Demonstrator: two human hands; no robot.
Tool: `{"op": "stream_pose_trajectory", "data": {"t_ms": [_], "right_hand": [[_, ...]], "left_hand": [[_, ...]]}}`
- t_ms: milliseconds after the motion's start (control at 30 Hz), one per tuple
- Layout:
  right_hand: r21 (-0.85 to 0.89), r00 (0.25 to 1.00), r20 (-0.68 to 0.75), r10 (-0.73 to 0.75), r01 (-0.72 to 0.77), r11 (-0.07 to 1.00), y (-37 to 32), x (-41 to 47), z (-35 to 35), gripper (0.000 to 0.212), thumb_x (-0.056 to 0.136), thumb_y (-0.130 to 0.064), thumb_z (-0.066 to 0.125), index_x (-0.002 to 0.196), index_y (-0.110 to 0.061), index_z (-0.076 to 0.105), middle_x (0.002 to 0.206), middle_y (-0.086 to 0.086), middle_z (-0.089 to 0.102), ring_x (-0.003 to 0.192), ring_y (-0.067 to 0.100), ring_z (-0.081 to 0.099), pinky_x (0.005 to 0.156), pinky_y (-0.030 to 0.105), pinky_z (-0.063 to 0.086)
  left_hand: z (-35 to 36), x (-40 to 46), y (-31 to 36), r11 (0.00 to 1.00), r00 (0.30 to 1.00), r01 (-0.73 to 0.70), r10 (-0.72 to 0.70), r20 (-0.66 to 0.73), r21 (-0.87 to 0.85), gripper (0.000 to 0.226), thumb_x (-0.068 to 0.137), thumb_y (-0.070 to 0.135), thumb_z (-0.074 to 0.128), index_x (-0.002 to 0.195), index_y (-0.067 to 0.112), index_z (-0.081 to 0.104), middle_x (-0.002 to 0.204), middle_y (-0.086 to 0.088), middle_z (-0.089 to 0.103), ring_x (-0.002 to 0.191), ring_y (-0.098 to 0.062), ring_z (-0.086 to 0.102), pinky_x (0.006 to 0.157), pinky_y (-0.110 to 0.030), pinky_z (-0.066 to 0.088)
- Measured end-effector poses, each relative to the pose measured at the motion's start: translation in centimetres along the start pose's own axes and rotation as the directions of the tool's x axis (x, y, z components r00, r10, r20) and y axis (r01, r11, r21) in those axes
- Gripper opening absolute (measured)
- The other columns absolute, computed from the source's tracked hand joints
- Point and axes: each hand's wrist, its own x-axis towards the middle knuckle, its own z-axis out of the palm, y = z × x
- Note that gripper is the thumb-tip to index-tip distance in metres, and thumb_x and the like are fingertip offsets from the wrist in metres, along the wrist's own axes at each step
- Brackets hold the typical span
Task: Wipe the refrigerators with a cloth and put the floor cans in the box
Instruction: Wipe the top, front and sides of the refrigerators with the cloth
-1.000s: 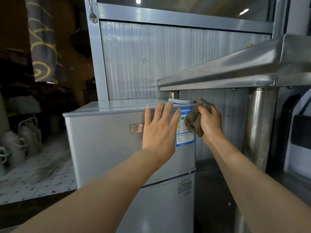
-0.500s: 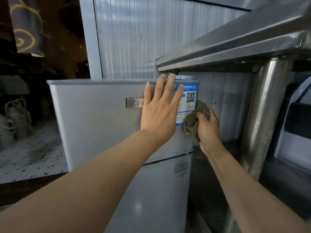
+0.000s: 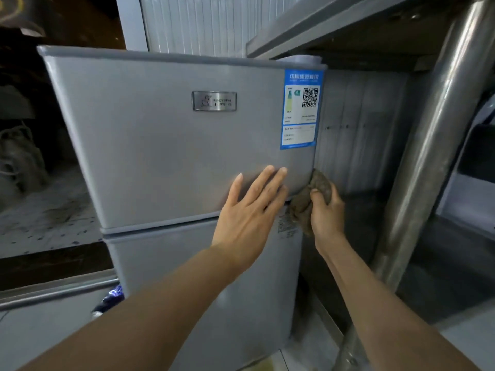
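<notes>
Brown rag, the cloth (image 3: 310,202), is bunched up in the right hand (image 3: 325,215), fingers curled tight round it, pushed against the right edge of the fridge (image 3: 171,145) just below its blue energy label (image 3: 301,108), about where the two doors meet. Left hand (image 3: 247,212) lies flat on the upper door, fingers straight and spread, probably bracing the fridge so it doesn't rock. Right of the fridge, a steel post (image 3: 423,156) and shelf (image 3: 334,28) crowd that side, so not much elbow room. Can't really make out any floor cans or a box.
</notes>
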Motion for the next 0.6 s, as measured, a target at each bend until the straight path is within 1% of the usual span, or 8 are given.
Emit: {"op": "stream_pose_trajectory", "data": {"t_ms": [67,133,233,333,367,467,533,600], "right_hand": [[0.027,1.000,-0.023,0.012,-0.011,1.000,0.6,-0.1,0.0,0.022,0.095,-0.017,0.046,0.107,-0.032,0.054,0.103,-0.004,0.061,0.098,0.011,0.059,0.090,0.031,0.049],[0.036,0.998,-0.045,0.039,-0.038,0.999,1.3,-0.4,0.0,0.023,0.094,-0.016,0.045,0.111,-0.028,0.055,0.109,0.001,0.062,0.102,0.016,0.060,0.091,0.033,0.050],[0.033,0.991,-0.035,0.131,-0.129,0.991,3.5,-1.5,-0.6,0.028,0.094,-0.011,0.044,0.115,-0.023,0.058,0.108,0.003,0.064,0.100,0.015,0.061,0.086,0.027,0.051],[0.004,0.975,0.003,0.224,-0.224,0.975,5.8,-2.6,-1.6,0.031,0.094,-0.006,0.042,0.117,-0.018,0.059,0.107,0.005,0.065,0.096,0.016,0.063,0.086,0.030,0.053],[-0.009,0.971,0.004,0.241,-0.241,0.970,6.5,-2.8,-1.8,0.031,0.094,-0.006,0.042,0.118,-0.016,0.058,0.106,0.005,0.065,0.095,0.017,0.063,0.086,0.030,0.053],[-0.047,0.964,-0.025,0.264,-0.265,0.963,8.7,-3.6,-2.2,0.031,0.091,-0.001,0.041,0.117,-0.008,0.057,0.105,0.012,0.063,0.096,0.025,0.061,0.089,0.035,0.049],[-0.073,0.955,-0.042,0.295,-0.297,0.952,10.6,-4.7,-2.4,0.035,0.090,0.002,0.040,0.121,-0.003,0.054,0.112,0.017,0.062,0.103,0.029,0.059,0.096,0.038,0.048],[-0.091,0.953,-0.036,0.301,-0.303,0.949,12.5,-5.9,-2.8,0.033,0.089,0.005,0.039,0.116,-0.003,0.056,0.113,0.017,0.062,0.102,0.027,0.060,0.094,0.035,0.049]], "left_hand": [[0.6,-0.8,0.4,1.000,1.000,-0.011,0.011,0.018,0.015,0.066,0.089,0.011,0.025,0.149,0.018,-0.003,0.151,-0.001,-0.028,0.134,-0.020,-0.035,0.102,-0.047,-0.027],[0.9,-1.4,0.7,1.000,0.999,-0.005,0.004,0.032,0.020,0.071,0.081,0.009,0.014,0.149,0.018,-0.002,0.155,-0.001,-0.021,0.135,-0.020,-0.031,0.102,-0.046,-0.025],[1.6,-2.2,1.1,0.997,0.997,-0.047,0.044,0.062,0.055,0.073,0.078,0.009,0.012,0.149,0.017,0.005,0.159,-0.002,-0.009,0.141,-0.021,-0.020,0.104,-0.047,-0.020],[2.7,-3.0,1.6,0.990,0.997,-0.078,0.074,0.037,0.121,0.071,0.078,0.008,0.010,0.146,0.019,0.028,0.158,-0.002,0.011,0.145,-0.023,0.008,0.111,-0.050,0.000],[3.0,-3.3,1.9,0.987,0.996,-0.084,0.080,0.039,0.139,0.070,0.078,0.009,0.009,0.144,0.019,0.033,0.157,-0.001,0.016,0.145,-0.023,0.012,0.112,-0.050,0.006],[4.8,-4.5,2.8,0.973,0.984,-0.166,0.153,0.088,0.159,0.072,0.078,0.010,0.005,0.146,0.017,0.025,0.159,-0.003,0.009,0.146,-0.023,0.005,0.112,-0.050,-0.001],[5.9,-5.7,3.3,0.969,0.982,-0.184,0.174,0.078,0.162,0.068,0.080,0.011,0.011,0.142,0.019,0.037,0.156,-0.002,0.021,0.144,-0.021,0.018,0.113,-0.047,0.016],[7.0,-6.8,3.9,0.967,0.979,-0.203,0.196,0.063,0.151,0.063,0.082,0.013,0.016,0.136,0.021,0.048,0.152,-0.001,0.033,0.140,-0.020,0.029,0.109,-0.045,0.031]]}}
